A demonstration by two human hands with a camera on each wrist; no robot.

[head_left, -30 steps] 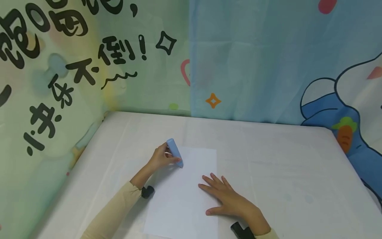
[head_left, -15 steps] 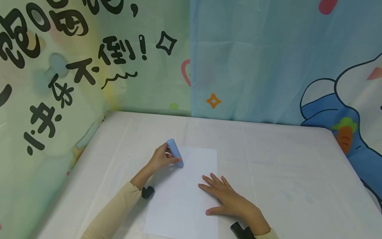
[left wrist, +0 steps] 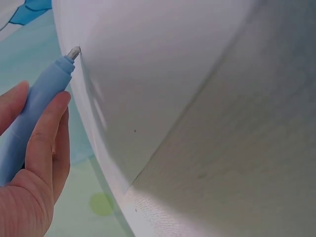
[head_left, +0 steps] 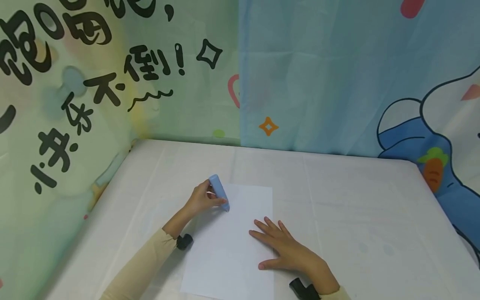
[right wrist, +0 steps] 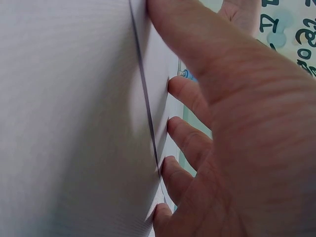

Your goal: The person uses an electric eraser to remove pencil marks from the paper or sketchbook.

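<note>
My left hand pinches a thick light-blue pen-shaped tool between thumb and fingers, over the upper left part of a white sheet of paper. In the left wrist view the tool has a narrow silver tip, which meets the paper. A tiny dark dot shows on the sheet there. Spread wide, the right hand rests its fingertips on the sheet's right side. The right wrist view shows its fingers reaching over the paper edge, with the palm raised off the surface.
The sheet lies on a table with a white cloth. Printed fabric walls stand along the back and left of the table. Black wrist cameras sit low beside each wrist.
The tool's tip has shifted very slightly left and toward me, along with the left hand. The right hand and the sheet stay in place.
</note>
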